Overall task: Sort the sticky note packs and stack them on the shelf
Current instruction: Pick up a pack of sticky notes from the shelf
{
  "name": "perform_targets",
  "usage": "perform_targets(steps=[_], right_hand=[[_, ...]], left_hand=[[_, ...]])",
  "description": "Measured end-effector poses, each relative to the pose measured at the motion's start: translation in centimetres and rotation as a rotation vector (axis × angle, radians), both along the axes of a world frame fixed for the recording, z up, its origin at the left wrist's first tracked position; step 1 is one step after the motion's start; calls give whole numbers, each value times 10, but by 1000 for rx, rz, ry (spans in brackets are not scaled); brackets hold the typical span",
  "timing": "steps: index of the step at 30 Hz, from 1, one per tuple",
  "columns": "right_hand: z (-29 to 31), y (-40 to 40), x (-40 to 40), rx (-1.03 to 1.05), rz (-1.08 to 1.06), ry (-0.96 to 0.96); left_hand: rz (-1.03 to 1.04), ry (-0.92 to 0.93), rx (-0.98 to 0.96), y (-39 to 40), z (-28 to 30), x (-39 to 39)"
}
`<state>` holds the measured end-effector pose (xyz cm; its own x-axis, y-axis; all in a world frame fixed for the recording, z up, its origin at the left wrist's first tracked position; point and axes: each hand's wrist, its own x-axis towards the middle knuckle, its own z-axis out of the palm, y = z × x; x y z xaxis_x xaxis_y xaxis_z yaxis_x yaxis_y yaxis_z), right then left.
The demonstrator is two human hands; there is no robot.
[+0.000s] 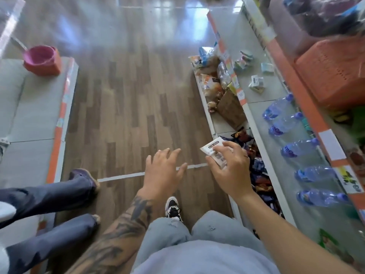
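right hand (229, 171) out over the aisle floor (122, 107), fingers and thumb pinched round a white sticky note pack (214, 153), label face up, held clear of the body. presumably lifted that way to read the label before sorting. left hand (164, 169) beside it, just apart, fingers spread and straight, holding nothing, not touching the pack; probably ready to take or steady it.

more sticky note packs (256, 84) lying loose and unstacked on the grey shelf (276, 123), well ahead of both hands, near the far end. water bottles (292, 133) laid on their sides between hands and those packs, so reaching forward along the shelf likely needed. held pack nearer the shelf's front edge than the left hand. stacking judged not yet begun.
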<state>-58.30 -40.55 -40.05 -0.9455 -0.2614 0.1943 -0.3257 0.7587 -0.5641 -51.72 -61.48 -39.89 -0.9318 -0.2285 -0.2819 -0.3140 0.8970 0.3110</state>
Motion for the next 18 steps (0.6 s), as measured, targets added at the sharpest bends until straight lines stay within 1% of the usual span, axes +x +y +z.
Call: perform_targets(steps=[3,8,14,18], right_hand=[[0,-29,-35,-5,-41,22],[-3,-82,-112,1,-39,54],[-8,-140,-221,-16,7,81],[-6,-178,-309,-74,33,98]], left_hand=[[-36,0,-28,-27,10,-43],[-64,31,-84,-72,24,-124],[-33,39,-97,-119,32,-230],[-10,63,-126,-149,39,-309]])
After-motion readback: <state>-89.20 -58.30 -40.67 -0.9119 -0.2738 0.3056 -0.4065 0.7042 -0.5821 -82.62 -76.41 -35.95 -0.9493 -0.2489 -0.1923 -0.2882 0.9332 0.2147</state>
